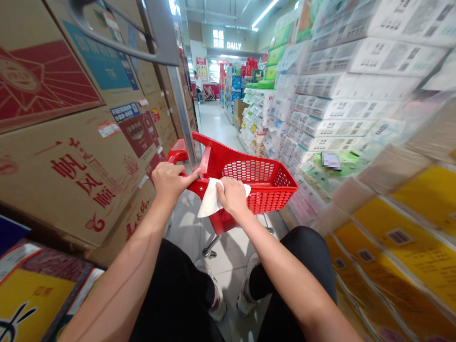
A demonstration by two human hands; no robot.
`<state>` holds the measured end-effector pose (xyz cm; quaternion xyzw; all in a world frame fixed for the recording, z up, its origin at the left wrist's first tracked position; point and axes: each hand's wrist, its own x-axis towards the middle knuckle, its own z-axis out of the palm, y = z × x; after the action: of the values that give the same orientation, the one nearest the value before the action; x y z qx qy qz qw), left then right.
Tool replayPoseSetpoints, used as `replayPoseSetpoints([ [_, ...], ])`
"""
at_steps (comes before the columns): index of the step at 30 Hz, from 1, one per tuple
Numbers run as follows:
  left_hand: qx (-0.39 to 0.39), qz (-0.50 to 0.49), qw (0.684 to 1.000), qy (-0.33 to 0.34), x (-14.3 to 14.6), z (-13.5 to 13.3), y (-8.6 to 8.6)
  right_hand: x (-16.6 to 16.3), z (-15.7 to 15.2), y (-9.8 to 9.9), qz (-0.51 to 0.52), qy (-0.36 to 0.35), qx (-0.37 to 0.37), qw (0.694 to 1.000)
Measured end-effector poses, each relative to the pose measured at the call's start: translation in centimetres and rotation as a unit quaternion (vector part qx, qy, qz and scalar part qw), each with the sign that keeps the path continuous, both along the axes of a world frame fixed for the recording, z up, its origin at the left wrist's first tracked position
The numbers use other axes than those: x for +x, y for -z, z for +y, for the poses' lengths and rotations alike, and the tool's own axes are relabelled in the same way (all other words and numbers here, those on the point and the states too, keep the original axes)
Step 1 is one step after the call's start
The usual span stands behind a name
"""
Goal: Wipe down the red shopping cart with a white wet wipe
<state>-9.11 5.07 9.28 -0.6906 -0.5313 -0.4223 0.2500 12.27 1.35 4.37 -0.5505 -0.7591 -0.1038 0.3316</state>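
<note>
A small red plastic shopping cart with a perforated basket stands on the floor in front of my knees. My left hand is closed around the red frame at the cart's left end, near the foot of a metal pole. On the basket's near rim rests my right hand, its fingers curled over a white cloth. The cloth hangs down the outside of the rim, pressed against the red plastic. The fingertips of both hands are partly hidden. Nothing shows inside the visible part of the basket.
Large cardboard cartons are stacked close on my left. White plastic-wrapped packs and yellow packs rise on my right. A grey handle hangs at upper left. Down the tiled aisle, a person is near the far end.
</note>
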Motion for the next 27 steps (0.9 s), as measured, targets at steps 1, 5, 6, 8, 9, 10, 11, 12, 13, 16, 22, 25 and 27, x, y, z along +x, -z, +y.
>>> replayPoseSetpoints([
  [1,0.005,0.006,1.000,0.006,-0.3,0.0,0.1,1.2,0.1,0.6,-0.012,0.002,0.000,1.000],
  [5,0.017,0.015,0.999,0.027,-1.1,0.1,0.2,8.7,0.8,3.3,-0.054,0.066,-0.012,0.996],
  [6,0.019,0.012,0.999,0.031,-1.2,0.2,0.2,10.9,1.0,3.8,-0.067,0.084,-0.014,0.994],
  [8,0.023,0.007,0.999,0.039,-1.4,0.4,0.2,15.1,1.4,4.6,-0.089,0.123,-0.021,0.988],
  [9,0.024,0.004,0.999,0.042,-1.4,0.5,0.2,16.9,1.5,4.9,-0.095,0.143,-0.026,0.985],
  [10,0.023,0.001,0.999,0.044,-1.3,0.6,0.2,18.3,1.6,5.0,-0.096,0.160,-0.031,0.982],
  [11,0.023,-0.003,0.999,0.045,-1.3,0.8,0.1,19.4,1.6,5.1,-0.093,0.175,-0.035,0.979],
  [12,0.022,-0.007,0.999,0.045,-1.2,0.9,0.1,20.0,1.6,5.1,-0.086,0.190,-0.037,0.977],
  [13,0.021,-0.012,0.999,0.044,-1.1,1.1,0.1,20.2,1.6,5.1,-0.077,0.200,-0.037,0.976],
  [16,0.020,-0.021,0.999,0.042,-0.7,1.2,-0.1,17.7,1.5,4.7,-0.057,0.191,-0.034,0.979],
  [22,0.043,-0.020,0.998,0.040,-0.3,0.5,0.1,5.0,0.5,1.8,-0.017,0.063,-0.034,0.997],
  [25,0.054,-0.017,0.998,0.038,-0.5,0.4,0.3,0.0,0.1,0.1,0.010,0.021,-0.023,0.999],
  [27,0.055,-0.012,0.998,0.039,-0.8,0.4,0.3,-1.2,-0.1,-0.3,0.008,0.003,-0.012,1.000],
])
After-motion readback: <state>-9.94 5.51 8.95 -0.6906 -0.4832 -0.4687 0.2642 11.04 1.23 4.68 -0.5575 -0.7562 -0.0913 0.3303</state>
